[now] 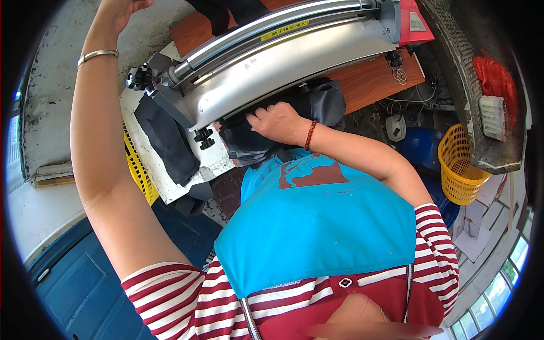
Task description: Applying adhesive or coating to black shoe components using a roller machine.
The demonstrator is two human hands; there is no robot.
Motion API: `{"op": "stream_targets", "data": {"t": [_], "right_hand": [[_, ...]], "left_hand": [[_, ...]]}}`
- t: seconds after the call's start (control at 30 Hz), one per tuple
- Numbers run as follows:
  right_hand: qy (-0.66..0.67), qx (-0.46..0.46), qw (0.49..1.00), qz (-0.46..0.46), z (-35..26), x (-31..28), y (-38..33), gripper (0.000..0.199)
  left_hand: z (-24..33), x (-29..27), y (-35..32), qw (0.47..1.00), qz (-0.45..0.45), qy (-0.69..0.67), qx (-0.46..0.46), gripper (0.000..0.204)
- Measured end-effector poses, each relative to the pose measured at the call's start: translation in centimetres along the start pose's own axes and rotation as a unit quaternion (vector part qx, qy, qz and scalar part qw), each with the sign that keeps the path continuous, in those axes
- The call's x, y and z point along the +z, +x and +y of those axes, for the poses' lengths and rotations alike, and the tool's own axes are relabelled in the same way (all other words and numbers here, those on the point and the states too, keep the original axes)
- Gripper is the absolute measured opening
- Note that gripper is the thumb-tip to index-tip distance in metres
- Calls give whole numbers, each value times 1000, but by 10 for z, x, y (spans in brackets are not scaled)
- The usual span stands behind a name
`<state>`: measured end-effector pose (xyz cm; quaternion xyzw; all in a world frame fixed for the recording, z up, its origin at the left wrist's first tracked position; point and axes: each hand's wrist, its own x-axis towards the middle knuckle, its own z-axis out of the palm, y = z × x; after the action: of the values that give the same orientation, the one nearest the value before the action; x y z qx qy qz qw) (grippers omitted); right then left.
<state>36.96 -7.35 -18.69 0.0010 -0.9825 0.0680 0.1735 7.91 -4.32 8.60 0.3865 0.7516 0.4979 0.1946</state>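
A metal roller machine (283, 62) with a long silver feed plate lies across the top of the view. My right hand (279, 122), wearing a red bead bracelet, is closed with curled fingers on dark fabric pieces (243, 139) just below the plate's front edge. Its fingertips are partly hidden against the cloth. My left arm reaches far up along the machine's left end. At the top edge, my left hand (116, 16) is cut off, so most of its fingers and anything they hold are out of sight. More dark cloth pieces (167, 139) lie on the white board (212, 161) at left.
Black adjusting knobs (204, 137) stick out at the plate's near left corner. A brown wooden tabletop (368, 85) runs under the machine. Yellow baskets stand at right (462, 170) and left (136, 164). Loose wires (399, 76) hang at right, near a grimy ledge (470, 102).
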Motion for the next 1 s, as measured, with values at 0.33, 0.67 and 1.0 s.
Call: {"op": "stream_targets", "data": {"t": [0.33, 0.67, 1.0], "right_hand": [[249, 92, 955, 134, 18, -74, 1, 13], [437, 421, 793, 45, 88, -76, 36, 23], [-26, 163, 969, 183, 83, -98, 8, 17]], "left_hand": [[-88, 28, 25, 933, -2, 329, 147, 35], [-151, 90, 9, 907, -277, 314, -56, 43], [-153, 95, 26, 970, -105, 126, -182, 17]]}}
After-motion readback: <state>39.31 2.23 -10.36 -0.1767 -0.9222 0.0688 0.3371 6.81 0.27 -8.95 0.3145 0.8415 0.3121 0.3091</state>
